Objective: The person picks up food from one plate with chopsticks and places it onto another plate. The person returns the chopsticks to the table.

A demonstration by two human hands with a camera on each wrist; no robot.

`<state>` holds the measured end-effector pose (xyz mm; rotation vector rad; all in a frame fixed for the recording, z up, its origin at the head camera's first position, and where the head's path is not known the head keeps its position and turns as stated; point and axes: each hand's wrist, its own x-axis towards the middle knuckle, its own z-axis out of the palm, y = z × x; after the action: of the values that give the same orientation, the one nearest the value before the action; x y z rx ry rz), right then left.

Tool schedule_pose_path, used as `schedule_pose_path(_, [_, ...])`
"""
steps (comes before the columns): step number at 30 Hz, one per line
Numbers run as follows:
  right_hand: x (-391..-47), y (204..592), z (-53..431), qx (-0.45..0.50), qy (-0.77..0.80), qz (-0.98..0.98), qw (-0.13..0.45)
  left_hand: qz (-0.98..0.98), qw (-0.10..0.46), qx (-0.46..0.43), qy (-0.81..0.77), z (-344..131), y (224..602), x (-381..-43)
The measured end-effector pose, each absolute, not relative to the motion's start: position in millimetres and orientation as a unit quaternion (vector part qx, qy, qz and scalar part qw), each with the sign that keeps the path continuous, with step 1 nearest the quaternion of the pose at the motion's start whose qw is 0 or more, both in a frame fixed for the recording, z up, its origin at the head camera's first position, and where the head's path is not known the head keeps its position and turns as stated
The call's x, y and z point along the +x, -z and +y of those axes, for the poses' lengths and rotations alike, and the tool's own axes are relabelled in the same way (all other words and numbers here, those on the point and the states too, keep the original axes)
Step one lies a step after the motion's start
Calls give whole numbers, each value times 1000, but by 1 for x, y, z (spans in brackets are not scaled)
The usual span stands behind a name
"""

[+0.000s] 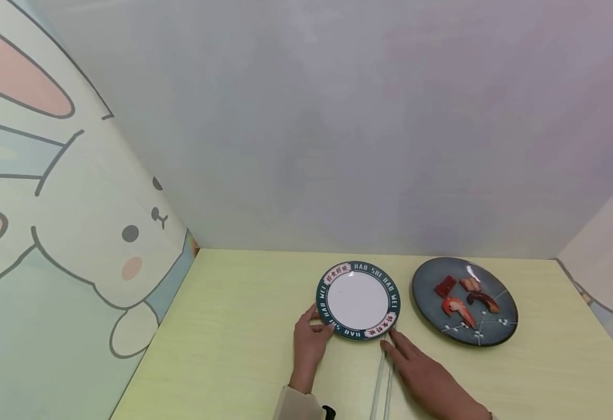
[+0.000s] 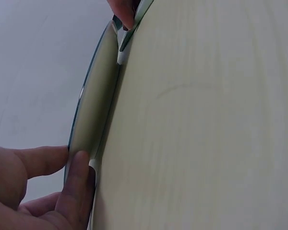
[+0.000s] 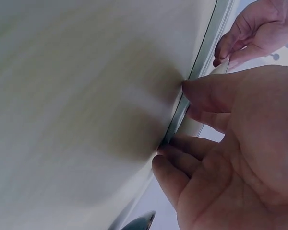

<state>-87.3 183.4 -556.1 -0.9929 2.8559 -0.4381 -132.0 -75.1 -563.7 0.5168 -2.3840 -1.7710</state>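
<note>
A white plate (image 1: 358, 300) with a dark green lettered rim rests on the table. My left hand (image 1: 310, 341) grips its near-left edge, thumb on top and fingers against the underside, as the left wrist view shows of the tilted-looking plate side (image 2: 93, 96). Two pale green chopsticks (image 1: 379, 382) lie on the table, running from the plate's near edge towards me. Around their far ends, my right hand (image 1: 424, 370) pinches them close to the plate rim. In the right wrist view the thumb and fingers of that hand (image 3: 230, 139) meet the chopsticks (image 3: 206, 50) from opposite sides.
To the right stands a dark blue-grey plate (image 1: 427, 294) with several food pieces, among them a red-and-white shrimp-like piece (image 1: 459, 309). A grey wall (image 1: 306, 146) closes the table's far edge. A rabbit-painted wall (image 1: 91, 233) borders the left side.
</note>
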Motion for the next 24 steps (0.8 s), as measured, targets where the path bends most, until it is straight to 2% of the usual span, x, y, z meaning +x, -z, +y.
schedule_pose_path(10, [-87, 556, 189, -320, 156, 932, 61, -790, 60, 176, 585, -77, 565, -133])
schedule_pose_path(16, [-86, 554, 191, -284, 188, 935, 100, -794, 55, 181, 577, -79, 563, -128])
schedule_pose_path(18, [-84, 553, 193, -275, 188, 939, 84, -798, 58, 177, 573, -80, 561, -125])
schedule_pose_path(24, [-80, 551, 203, -242, 179, 953, -13, -803, 66, 165, 569, -83, 551, -120])
